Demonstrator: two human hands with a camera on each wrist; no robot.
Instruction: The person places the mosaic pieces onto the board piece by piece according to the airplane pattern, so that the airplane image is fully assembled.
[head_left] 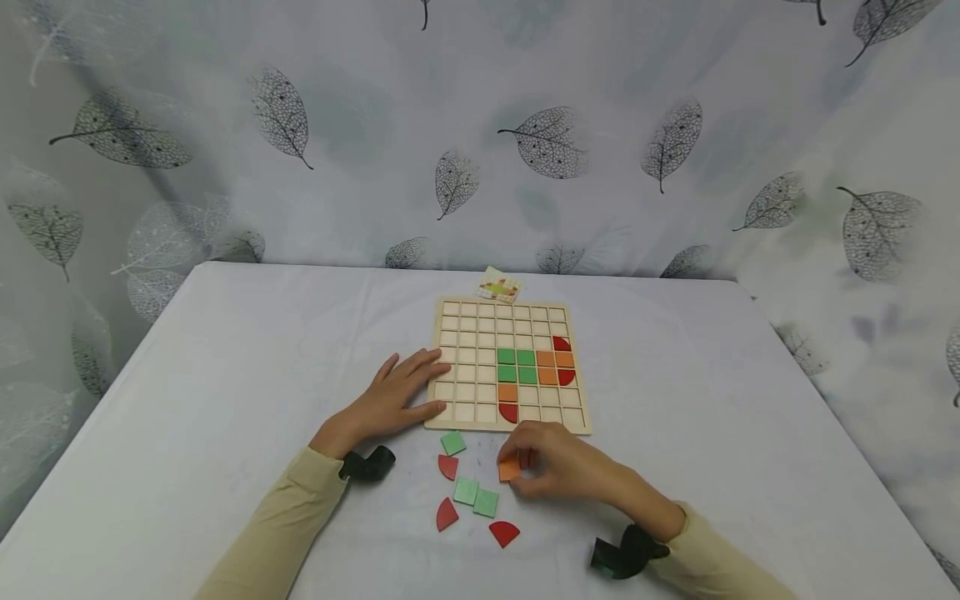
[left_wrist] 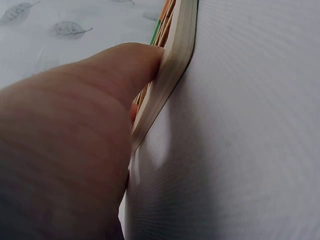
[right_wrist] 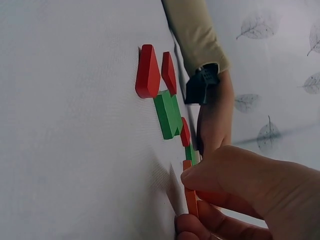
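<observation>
A wooden grid board [head_left: 465, 412] lies on the table, with green squares [head_left: 517, 365], orange squares [head_left: 555, 367] and red quarter-circle pieces [head_left: 508, 412] set in its cells. My left hand [head_left: 386, 400] rests on the board's left edge, fingers spread; the left wrist view shows its thumb [left_wrist: 135, 62] against the wooden rim [left_wrist: 172, 65]. Just below the board's front edge, my right hand [head_left: 558, 462] pinches an orange square tile [head_left: 510, 470]. In the right wrist view the tile [right_wrist: 191, 200] is held on edge between thumb and fingers.
Loose green tiles [head_left: 466, 491] and red quarter-circle pieces [head_left: 505, 533] lie on the white tablecloth [head_left: 225, 400] between the forearms. A small printed pattern card [head_left: 498, 286] sits behind the board. Leaf-patterned cloth [head_left: 360, 125] hangs beyond the table.
</observation>
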